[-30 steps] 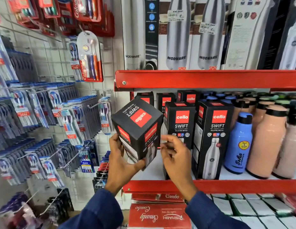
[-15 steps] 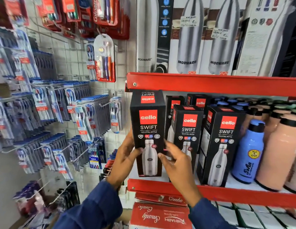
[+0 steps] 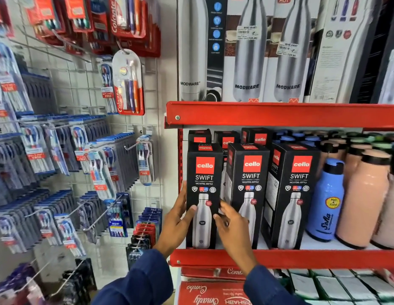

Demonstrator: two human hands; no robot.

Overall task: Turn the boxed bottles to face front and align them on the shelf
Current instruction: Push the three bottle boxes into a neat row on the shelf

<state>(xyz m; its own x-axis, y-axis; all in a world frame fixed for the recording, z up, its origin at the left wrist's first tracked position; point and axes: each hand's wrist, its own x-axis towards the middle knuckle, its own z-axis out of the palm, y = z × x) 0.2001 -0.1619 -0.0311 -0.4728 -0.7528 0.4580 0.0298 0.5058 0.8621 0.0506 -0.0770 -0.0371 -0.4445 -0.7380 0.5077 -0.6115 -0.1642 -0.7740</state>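
Three black Cello Swift boxes stand upright in the front row on the red shelf (image 3: 301,258), logos facing me. My left hand (image 3: 175,220) grips the left box (image 3: 203,179) by its left side, thumb on the front face. My right hand (image 3: 232,224) is blurred and spread in front of the gap, with fingertips touching that box's lower right edge. The middle box (image 3: 251,172) and the right box (image 3: 298,172) stand untouched beside it, each turned slightly so a side panel shows. More Cello boxes (image 3: 257,137) stand behind.
A blue bottle (image 3: 327,201) and peach bottles (image 3: 365,199) fill the shelf to the right. Tall Modware boxes (image 3: 246,53) stand on the upper red shelf (image 3: 279,114). Toothbrush packs (image 3: 128,82) hang on hooks to the left. Red Combo boxes (image 3: 205,291) lie below.
The left box went from tilted in both hands, to upright, to standing on the shelf at the row's left end. My right hand has loosened from its right side.
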